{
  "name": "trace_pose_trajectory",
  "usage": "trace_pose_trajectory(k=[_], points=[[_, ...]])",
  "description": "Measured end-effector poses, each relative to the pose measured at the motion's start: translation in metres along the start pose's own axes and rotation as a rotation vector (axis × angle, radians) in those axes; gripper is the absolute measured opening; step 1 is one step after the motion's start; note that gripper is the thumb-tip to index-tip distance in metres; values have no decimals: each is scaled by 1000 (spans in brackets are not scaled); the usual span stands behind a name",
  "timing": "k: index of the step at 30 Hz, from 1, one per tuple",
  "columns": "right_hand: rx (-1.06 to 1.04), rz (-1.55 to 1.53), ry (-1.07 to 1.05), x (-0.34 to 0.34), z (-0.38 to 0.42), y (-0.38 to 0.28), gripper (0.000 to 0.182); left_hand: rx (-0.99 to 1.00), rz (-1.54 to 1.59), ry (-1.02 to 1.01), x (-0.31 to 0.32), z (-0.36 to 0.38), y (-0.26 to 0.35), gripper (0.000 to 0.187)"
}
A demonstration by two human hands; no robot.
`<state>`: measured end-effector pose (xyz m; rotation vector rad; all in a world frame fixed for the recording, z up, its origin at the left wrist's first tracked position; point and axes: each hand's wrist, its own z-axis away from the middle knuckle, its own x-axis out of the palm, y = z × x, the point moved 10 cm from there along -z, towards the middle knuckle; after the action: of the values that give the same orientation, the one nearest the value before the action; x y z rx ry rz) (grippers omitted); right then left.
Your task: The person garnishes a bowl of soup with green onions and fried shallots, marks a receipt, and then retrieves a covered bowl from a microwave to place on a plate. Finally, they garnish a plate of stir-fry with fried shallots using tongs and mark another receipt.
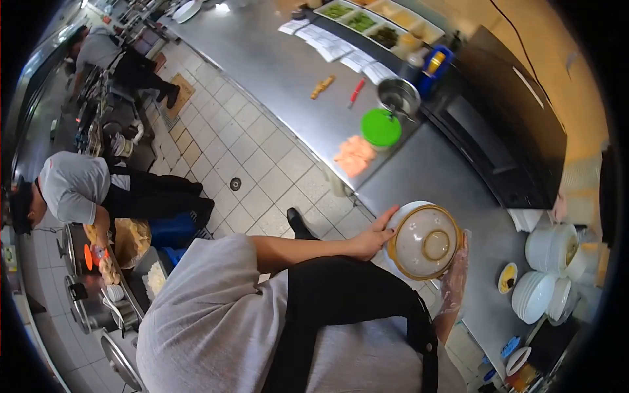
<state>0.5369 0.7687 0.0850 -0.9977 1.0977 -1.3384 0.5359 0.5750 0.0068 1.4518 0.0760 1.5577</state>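
Observation:
I hold a round clay pot [422, 242] with a cream lid and brown rim over the edge of the steel counter [452, 177]. My bare left hand [375, 234] grips its near side. My right hand [454, 280], in a clear plastic glove, supports the opposite side from below. My grey shirt and black apron fill the bottom of the view.
Stacks of white bowls [547, 275] and a small sauce dish [507, 278] sit on the counter beyond the pot. A green lid [381, 127], a steel pot [398, 97] and food trays [373, 23] lie farther along. Two other people work at stoves across the tiled aisle [249, 150].

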Motion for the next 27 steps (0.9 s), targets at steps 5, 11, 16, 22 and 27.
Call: trace_pose_trajectory(k=[5, 11, 16, 22, 27], points=[[-42, -38, -110, 150, -31, -17, 61, -33, -19, 187, -81, 79, 128, 59], [-77, -35, -250, 342, -105, -21, 59, 90, -119, 462, -210, 140, 273, 64], [59, -311, -386, 476, -207, 9, 54, 181, -101, 563, -318, 143, 371, 69], [-55, -57, -365, 589, -317, -2, 53, 180, -58, 609, -449, 102, 469, 65], [-27, 60, -306, 654, -383, -11, 52, 107, -61, 663, -517, 61, 546, 59]])
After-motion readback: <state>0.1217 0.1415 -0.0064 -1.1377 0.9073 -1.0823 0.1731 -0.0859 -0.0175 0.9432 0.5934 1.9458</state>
